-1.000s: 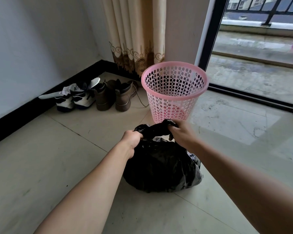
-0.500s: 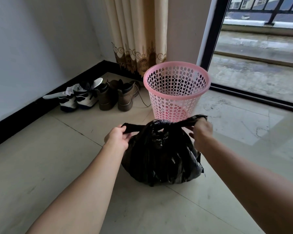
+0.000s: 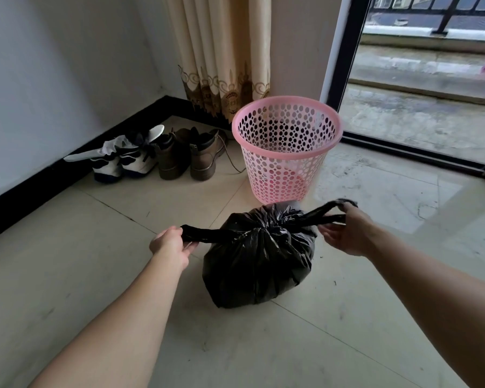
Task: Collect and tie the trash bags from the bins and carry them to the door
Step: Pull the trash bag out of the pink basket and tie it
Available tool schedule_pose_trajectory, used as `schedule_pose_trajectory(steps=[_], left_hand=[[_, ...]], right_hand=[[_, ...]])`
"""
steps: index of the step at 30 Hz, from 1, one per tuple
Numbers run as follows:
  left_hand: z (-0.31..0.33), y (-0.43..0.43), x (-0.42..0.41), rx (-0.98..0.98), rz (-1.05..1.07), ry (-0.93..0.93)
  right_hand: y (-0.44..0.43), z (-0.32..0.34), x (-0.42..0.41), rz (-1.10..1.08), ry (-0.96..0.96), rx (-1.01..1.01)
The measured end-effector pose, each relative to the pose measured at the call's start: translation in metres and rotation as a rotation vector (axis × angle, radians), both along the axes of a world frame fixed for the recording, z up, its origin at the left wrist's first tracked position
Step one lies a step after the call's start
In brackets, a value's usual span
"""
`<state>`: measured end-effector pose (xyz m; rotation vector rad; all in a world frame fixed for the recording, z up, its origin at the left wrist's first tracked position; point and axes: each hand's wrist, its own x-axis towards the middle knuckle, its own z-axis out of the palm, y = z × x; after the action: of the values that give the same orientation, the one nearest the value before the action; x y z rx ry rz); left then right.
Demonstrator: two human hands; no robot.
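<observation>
Gripping one twisted end of the black trash bag (image 3: 256, 264) in the left hand (image 3: 170, 242), fingers curled round it, at centre left of the frame; gripping the other end in the right hand (image 3: 345, 233) at centre right, holding both taut. Resting the bag on the tiled floor (image 3: 95, 261) at lower centre, just below the pink perforated bin (image 3: 286, 152)

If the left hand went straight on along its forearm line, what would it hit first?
Probably the pink perforated bin, near its left wall. The left hand grips one tail of the black trash bag, which lies to the right of that line. Depth is unclear from one view.
</observation>
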<state>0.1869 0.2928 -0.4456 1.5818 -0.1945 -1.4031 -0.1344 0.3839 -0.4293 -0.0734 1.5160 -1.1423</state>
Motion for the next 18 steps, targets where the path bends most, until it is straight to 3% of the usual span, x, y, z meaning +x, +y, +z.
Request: schedule_pose_trajectory(steps=[3, 5, 7, 10, 12, 14, 16, 18], left_hand=[[-0.002, 0.010, -0.011, 0.047, -0.159, 0.147], [-0.005, 0.020, -0.022, 0.070, -0.294, 0.190], [-0.006, 0.025, -0.034, 0.060, -0.384, 0.196], [-0.003, 0.023, -0.045, 0.006, -0.417, 0.140], [0.000, 0.019, -0.047, -0.031, -0.440, 0.109], [0.003, 0.017, -0.047, -0.046, -0.462, 0.114], [0.005, 0.016, -0.046, -0.043, -0.469, 0.124], [0.008, 0.015, -0.044, -0.042, -0.458, 0.115]], right_hand=[[-0.004, 0.003, 0.014, 0.047, -0.253, -0.189], [-0.006, -0.002, 0.028, 0.162, -0.183, -0.194], [-0.009, -0.012, 0.045, 0.301, 0.110, -0.174], [-0.018, -0.020, 0.067, 0.290, 0.714, -0.310], [-0.029, -0.016, 0.076, 0.313, 0.914, -0.442], [-0.036, -0.006, 0.087, 0.336, 0.900, -0.549], [-0.039, 0.005, 0.099, 0.354, 0.730, -0.658], [-0.040, 0.012, 0.108, 0.449, 0.648, -0.646]])
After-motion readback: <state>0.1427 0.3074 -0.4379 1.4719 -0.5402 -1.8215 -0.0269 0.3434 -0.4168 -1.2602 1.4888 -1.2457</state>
